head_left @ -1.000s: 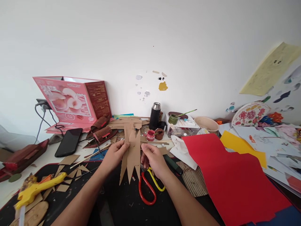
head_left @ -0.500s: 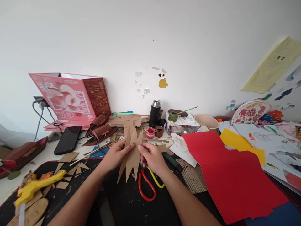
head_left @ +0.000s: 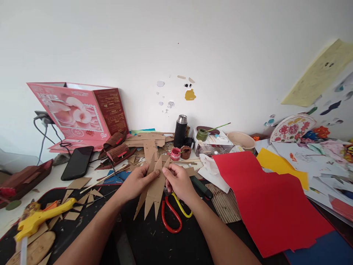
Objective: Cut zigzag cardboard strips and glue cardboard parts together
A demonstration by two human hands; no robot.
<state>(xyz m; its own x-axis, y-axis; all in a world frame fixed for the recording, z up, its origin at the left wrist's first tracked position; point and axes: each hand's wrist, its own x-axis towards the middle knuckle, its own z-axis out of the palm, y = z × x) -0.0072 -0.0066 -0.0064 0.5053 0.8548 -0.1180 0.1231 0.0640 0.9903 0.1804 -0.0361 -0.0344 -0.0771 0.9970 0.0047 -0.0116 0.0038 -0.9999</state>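
Pointed cardboard strips [head_left: 152,192] overlap in a fan shape between my two hands, above a black mat. My left hand [head_left: 140,181] pinches them from the left, thumb lying across the front. From the right, my right hand [head_left: 178,181] grips the same strips near their upper part, thumb and fingers closed on the edge. Just beneath my right hand lie scissors [head_left: 171,217] with one red and one yellow handle loop; their blades are hidden. A dark green utility knife [head_left: 201,187] rests to the right of that hand.
A yellow glue gun [head_left: 45,217] and cardboard scraps lie at left, near a black phone [head_left: 77,162]. Behind stand a black thermos [head_left: 180,131], a red paint jar [head_left: 175,154] and a pink box [head_left: 77,114]. Red paper [head_left: 270,202] covers the right side.
The strips' lower points have moved slightly down and left as the piece tilts in my hands. Both hands keep their hold. The view has shifted a little.
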